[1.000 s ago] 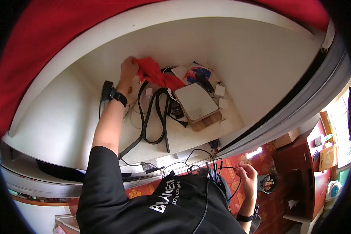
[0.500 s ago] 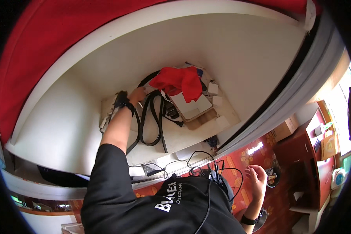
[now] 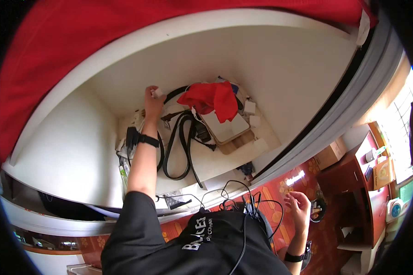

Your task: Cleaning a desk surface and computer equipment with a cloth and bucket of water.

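Note:
My left hand (image 3: 152, 104) is raised over the back left of a white shelf (image 3: 179, 184), its fingers closed on a small white block-like piece (image 3: 157, 93). What that piece is exactly is too small to tell. Just right of the left forearm, a long black belt (image 3: 169, 158) lies in loops. A crumpled red cloth (image 3: 211, 98) rests partly over a flat white rounded-corner case (image 3: 225, 128). Away from the shelf, at the lower right, my right hand (image 3: 299, 208) hangs in the air, loosely curled with fingers apart and nothing visible in it.
Small white boxes (image 3: 249, 107) sit right of the cloth. Mixed small items (image 3: 123, 158) line the shelf's left edge. White cabinet walls (image 3: 289, 68) enclose the shelf. Black cables (image 3: 243, 185) trail across my front. A reddish desk (image 3: 344, 174) and a cardboard box (image 3: 331, 153) stand at right.
My left hand has lifted up and slightly left from the items beside the belt, now holding the small white piece. The right hand has barely moved.

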A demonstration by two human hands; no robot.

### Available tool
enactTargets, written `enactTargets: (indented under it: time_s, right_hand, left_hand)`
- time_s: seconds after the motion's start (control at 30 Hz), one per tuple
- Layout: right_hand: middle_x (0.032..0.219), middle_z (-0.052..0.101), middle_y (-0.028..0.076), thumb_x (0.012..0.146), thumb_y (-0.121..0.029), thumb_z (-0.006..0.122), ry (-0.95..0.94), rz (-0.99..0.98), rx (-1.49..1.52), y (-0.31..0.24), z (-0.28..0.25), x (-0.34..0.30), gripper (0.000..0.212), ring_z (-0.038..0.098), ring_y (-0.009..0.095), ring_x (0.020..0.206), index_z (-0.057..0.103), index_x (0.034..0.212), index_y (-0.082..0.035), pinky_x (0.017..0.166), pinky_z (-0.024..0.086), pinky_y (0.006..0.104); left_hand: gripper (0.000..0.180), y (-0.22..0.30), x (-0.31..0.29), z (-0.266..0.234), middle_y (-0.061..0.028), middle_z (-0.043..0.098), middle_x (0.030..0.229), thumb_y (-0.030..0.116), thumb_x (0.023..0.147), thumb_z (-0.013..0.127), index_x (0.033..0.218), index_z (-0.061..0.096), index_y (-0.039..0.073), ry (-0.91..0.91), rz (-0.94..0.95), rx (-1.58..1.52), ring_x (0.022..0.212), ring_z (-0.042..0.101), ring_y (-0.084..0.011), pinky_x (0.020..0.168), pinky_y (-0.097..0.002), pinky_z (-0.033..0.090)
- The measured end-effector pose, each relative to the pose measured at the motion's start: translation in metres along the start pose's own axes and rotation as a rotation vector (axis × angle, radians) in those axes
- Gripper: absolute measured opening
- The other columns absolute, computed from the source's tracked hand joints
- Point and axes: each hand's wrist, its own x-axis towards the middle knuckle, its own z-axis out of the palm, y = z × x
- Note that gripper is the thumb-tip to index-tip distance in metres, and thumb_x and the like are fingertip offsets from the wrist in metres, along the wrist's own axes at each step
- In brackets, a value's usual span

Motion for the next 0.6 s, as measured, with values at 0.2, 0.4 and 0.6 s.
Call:
enactTargets:
  time_s: [0.2, 0.4, 0.6]
  right_hand:
    - [0.102, 0.067, 0.006, 0.089, -0.004, 0.063, -0.145, -0.329, -0.124, -0.071, 0.062, 0.035, 0.022, 0.064, 0.01, 0.091, 0.06, 0.11, 0.001, 0.074, 0.052, 0.0239]
    - [0.115, 0.061, 0.014, 0.08, -0.019, 0.077, -0.355, -0.75, -0.012, -0.167, 0.142, 0.042, 0.057, 0.064, 0.02, 0.095, 0.051, 0.128, -0.001, 0.078, 0.055, 0.0312]
    - [0.098, 0.067, 0.012, 0.086, -0.022, 0.072, -0.376, -0.58, 0.268, -0.179, 0.157, 0.055, 0.047, 0.063, 0.015, 0.09, 0.056, 0.123, 0.003, 0.077, 0.052, 0.0288]
  left_hand:
    - [0.09, 0.205, -0.078, -0.011, -0.0168, 0.048, 0.126, -0.011, 0.074, 0.07, 0.144, 0.017, 0.011, -0.057, 0.164, -0.566, 0.112, 0.053, -0.0239, 0.091, -0.0345, 0.049]
    - [0.091, 0.273, -0.156, -0.007, -0.0179, 0.052, 0.127, -0.012, 0.073, 0.07, 0.146, 0.017, 0.006, -0.25, 0.363, -0.524, 0.118, 0.053, -0.0241, 0.097, -0.0373, 0.048]
    - [0.095, 0.285, -0.192, 0.016, -0.015, 0.057, 0.127, -0.007, 0.071, 0.073, 0.149, 0.02, 0.006, -0.31, 0.669, -0.251, 0.116, 0.055, -0.0268, 0.09, -0.0361, 0.052]
